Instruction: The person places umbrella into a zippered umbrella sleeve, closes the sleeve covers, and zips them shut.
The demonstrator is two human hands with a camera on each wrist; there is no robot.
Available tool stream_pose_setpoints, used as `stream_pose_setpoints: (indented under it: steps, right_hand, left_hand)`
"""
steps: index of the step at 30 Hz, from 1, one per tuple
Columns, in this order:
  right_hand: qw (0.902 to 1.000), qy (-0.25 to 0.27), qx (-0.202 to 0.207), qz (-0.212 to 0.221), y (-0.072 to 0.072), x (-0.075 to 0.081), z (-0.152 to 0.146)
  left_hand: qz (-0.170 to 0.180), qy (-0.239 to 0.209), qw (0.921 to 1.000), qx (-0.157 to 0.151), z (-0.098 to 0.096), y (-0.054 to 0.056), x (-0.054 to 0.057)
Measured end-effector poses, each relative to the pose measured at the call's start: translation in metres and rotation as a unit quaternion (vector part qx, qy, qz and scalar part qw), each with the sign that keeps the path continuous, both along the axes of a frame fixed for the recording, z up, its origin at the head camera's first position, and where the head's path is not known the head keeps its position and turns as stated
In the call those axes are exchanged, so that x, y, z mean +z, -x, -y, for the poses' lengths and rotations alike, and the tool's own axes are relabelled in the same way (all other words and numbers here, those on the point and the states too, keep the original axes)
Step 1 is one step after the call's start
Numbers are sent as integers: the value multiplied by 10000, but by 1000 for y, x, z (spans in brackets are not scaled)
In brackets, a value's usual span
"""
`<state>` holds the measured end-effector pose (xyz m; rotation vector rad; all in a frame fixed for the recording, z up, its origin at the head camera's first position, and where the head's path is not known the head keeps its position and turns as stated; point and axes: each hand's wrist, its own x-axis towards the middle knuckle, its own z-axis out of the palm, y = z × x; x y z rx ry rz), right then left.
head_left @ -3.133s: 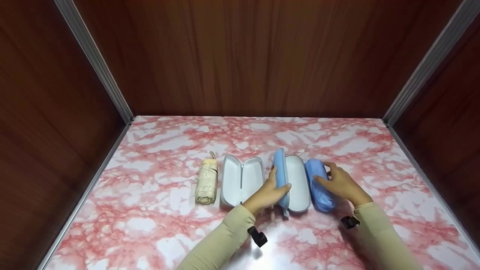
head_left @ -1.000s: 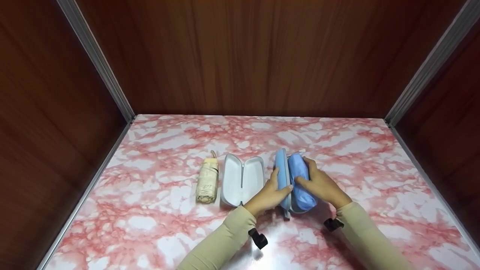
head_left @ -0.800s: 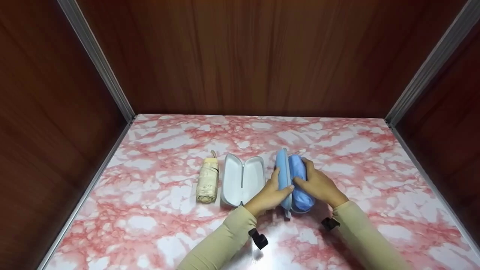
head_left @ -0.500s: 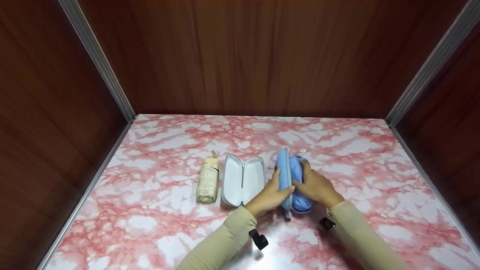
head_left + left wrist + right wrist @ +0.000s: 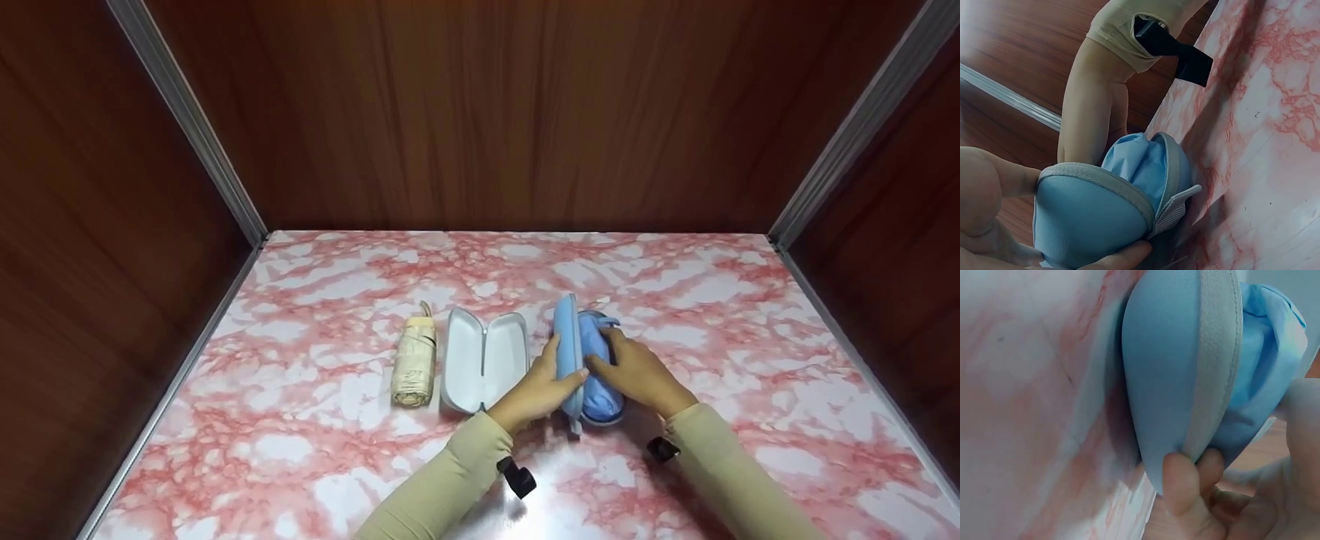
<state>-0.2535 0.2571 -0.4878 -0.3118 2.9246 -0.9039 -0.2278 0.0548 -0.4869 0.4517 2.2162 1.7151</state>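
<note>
My left hand [image 5: 541, 384] grips the raised lid of a light-blue zip case [image 5: 568, 352], thumb on the lid's rim and fingers behind it. The left wrist view shows the lid [image 5: 1086, 216] tilted up beside the other half. In that half lies a folded blue umbrella [image 5: 600, 394], its fabric bunched and a strap at its far end. My right hand [image 5: 637, 371] holds the umbrella, thumb on its near side. Up close in the right wrist view, fingertips [image 5: 1180, 475] touch the case's grey zip rim, beside the blue fabric [image 5: 1264, 365].
Left of the blue case, a pale grey case [image 5: 504, 360] lies unfolded on the table. Beyond it is a cream folded umbrella [image 5: 414, 364] with a cord loop. The pink-and-white marbled table [image 5: 315, 450] is walled by dark wood panels [image 5: 480, 112] with metal corner strips.
The blue umbrella has gone left from the table into the case's right half, carried by my right hand. A strap now shows at its far end. My left hand stays on the lid.
</note>
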Motion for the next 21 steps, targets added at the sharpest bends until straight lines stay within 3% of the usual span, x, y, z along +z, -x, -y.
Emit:
stream_pose_setpoints:
  steps: [11, 21]
  right_hand:
    - [9971, 29, -217, -726, 3, -3, -9]
    - [9918, 262, -523, -1140, 20, -9, -20]
  left_hand:
    - [-166, 239, 9996, 29, 0, 1, -1]
    - [-272, 241, 9993, 74, -1, 1, -3]
